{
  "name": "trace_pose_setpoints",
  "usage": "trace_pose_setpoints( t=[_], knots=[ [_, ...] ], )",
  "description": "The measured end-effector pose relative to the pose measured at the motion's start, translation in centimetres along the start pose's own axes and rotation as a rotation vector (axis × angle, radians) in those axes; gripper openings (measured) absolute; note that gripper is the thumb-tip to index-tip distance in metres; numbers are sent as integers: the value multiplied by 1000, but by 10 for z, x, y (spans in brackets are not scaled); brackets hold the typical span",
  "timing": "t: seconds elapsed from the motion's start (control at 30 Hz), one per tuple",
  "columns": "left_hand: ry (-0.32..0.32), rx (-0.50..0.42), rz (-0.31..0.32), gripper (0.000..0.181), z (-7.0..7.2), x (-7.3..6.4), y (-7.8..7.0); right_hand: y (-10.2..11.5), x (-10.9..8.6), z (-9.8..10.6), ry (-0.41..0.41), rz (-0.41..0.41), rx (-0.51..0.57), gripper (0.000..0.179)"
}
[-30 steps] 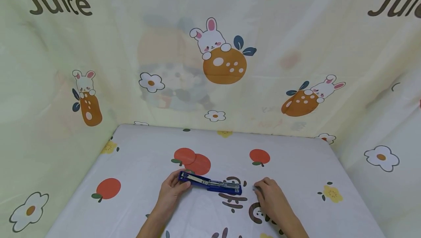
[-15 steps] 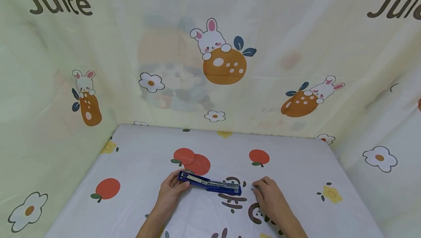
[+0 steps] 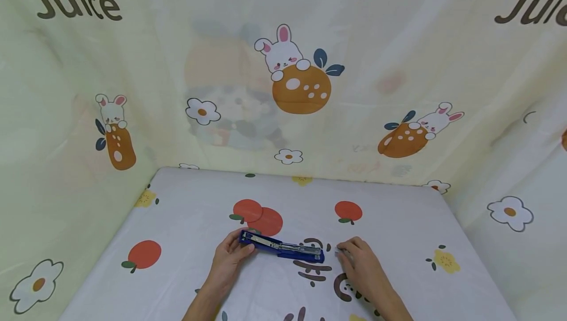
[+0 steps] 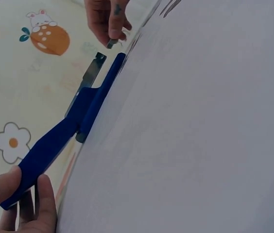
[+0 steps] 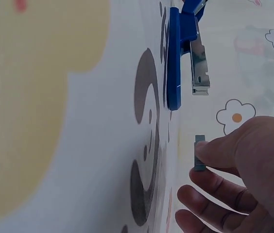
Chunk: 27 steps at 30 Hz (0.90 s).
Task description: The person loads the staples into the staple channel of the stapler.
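A blue stapler [image 3: 283,248] lies opened out on the table, its metal magazine [image 5: 199,68] exposed. My left hand [image 3: 229,257] grips the stapler's raised top arm at the left end, thumb on one side and fingers on the other, as the left wrist view shows. Between thumb and index finger my right hand [image 3: 361,267] pinches a short strip of staples [image 5: 200,153], a small grey ribbed bar. That strip is just off the stapler's right end, with a gap between it and the magazine. The other fingers of the right hand are loosely bent.
A white cloth printed with fruit and flowers covers the table [image 3: 190,281]. Pale curtains [image 3: 354,16] with rabbit prints enclose it at the back and on both sides.
My right hand has shifted slightly left with the staples, closer to the stapler's end. The left hand and stapler stay almost where they were.
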<state>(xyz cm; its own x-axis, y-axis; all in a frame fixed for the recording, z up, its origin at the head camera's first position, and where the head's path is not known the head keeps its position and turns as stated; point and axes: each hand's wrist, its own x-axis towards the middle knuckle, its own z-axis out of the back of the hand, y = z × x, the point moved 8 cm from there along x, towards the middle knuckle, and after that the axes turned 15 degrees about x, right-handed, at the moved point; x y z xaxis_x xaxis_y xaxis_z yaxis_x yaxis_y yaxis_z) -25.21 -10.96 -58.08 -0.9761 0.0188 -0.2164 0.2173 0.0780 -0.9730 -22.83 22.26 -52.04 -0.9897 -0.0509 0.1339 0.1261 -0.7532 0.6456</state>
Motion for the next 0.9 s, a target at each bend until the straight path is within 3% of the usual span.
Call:
trace_pose_setpoints(
  t=[0.9],
  knots=[
    [33, -1, 15, 65, 0, 2, 2, 18, 4, -1, -22, 76, 5, 18]
  ],
)
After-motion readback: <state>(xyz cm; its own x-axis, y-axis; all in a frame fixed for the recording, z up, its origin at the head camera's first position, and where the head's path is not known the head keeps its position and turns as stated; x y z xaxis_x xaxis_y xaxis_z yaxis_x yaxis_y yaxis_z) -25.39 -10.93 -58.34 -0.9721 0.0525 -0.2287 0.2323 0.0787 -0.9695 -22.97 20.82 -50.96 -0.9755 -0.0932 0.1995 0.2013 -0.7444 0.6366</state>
